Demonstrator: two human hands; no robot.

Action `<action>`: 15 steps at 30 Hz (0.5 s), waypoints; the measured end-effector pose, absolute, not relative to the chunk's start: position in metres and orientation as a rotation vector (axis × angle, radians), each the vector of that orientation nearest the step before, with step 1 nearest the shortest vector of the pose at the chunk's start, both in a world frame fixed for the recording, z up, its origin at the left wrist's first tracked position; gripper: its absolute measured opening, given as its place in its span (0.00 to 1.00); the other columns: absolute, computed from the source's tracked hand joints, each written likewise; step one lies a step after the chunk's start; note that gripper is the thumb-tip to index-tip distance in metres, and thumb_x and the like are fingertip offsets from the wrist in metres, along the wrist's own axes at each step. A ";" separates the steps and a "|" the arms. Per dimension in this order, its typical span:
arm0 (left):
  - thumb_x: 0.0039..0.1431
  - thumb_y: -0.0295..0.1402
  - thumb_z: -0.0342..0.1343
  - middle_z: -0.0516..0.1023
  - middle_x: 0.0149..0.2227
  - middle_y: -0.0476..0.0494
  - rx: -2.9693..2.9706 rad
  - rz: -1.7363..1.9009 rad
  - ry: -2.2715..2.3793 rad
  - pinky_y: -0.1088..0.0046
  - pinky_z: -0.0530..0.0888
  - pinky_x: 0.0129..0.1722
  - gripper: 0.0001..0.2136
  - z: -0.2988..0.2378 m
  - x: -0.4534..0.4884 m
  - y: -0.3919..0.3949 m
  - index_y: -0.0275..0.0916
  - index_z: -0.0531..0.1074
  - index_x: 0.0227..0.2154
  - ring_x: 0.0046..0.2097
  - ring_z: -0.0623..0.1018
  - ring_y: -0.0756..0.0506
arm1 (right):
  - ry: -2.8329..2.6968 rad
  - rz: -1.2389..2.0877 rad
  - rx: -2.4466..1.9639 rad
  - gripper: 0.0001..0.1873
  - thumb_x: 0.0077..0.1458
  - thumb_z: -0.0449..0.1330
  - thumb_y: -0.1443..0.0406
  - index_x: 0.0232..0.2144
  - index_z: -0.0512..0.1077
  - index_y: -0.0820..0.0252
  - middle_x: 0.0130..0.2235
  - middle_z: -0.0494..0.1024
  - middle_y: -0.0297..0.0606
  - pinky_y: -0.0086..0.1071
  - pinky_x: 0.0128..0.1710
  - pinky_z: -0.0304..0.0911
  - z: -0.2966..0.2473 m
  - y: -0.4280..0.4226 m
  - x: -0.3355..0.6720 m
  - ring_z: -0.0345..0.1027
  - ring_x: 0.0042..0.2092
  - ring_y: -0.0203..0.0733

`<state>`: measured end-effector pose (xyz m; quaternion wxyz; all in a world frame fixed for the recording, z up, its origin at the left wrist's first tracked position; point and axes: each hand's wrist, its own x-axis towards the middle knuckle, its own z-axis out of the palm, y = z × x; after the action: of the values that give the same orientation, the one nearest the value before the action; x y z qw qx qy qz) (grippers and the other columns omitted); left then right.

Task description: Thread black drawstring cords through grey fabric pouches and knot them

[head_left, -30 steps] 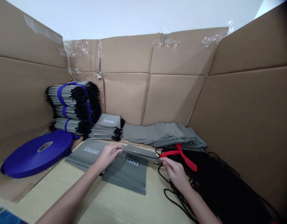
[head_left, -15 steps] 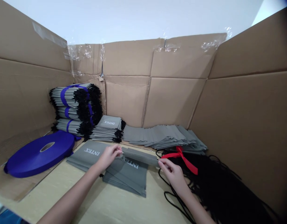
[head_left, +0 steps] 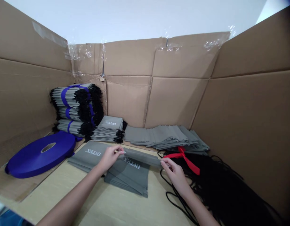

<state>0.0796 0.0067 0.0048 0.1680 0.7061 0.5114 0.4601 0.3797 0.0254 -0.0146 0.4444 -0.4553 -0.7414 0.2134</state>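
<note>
Left grip [head_left: 109, 158] and right grip [head_left: 172, 171] pinch opposite ends of a grey fabric strip [head_left: 142, 157], now drawn level, at twelve o'clock over the INTEX bags [head_left: 127, 177] on the tabletop [head_left: 135, 213].

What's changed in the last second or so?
The folded grey fabric strip now shows a broader face between the left hand and right hand, which keep hold of it. The stacked grey INTEX bags, blue strap roll and red ribbon stayed put.
</note>
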 end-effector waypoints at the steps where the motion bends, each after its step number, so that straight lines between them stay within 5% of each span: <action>1: 0.55 0.33 0.51 0.75 0.28 0.49 2.008 1.308 1.455 0.77 0.66 0.31 0.06 0.004 0.080 0.007 0.38 0.71 0.27 0.31 0.73 0.48 | -1.849 0.513 -1.133 0.18 0.55 0.51 0.52 0.30 0.70 0.60 0.21 0.65 0.31 0.27 0.22 0.54 -0.014 0.025 0.380 0.58 0.24 0.36; 7: 0.55 0.33 0.52 0.76 0.28 0.50 2.081 1.264 1.432 0.77 0.66 0.32 0.06 0.003 0.082 0.005 0.38 0.71 0.28 0.32 0.73 0.48 | -1.922 0.372 -1.143 0.17 0.56 0.50 0.54 0.30 0.71 0.59 0.23 0.68 0.32 0.28 0.23 0.55 -0.009 0.023 0.384 0.59 0.24 0.36; 15: 0.55 0.33 0.52 0.77 0.28 0.49 2.104 1.191 1.436 0.77 0.66 0.30 0.06 -0.003 0.086 0.002 0.39 0.72 0.28 0.30 0.74 0.48 | -2.001 0.080 -1.110 0.16 0.55 0.52 0.54 0.26 0.73 0.56 0.29 0.75 0.39 0.36 0.36 0.60 -0.003 0.028 0.389 0.65 0.35 0.45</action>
<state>0.0858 0.0018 -0.0027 0.1640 0.7381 0.5037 0.4179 0.3894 0.0276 -0.0029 0.4132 -0.4413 -0.7960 0.0317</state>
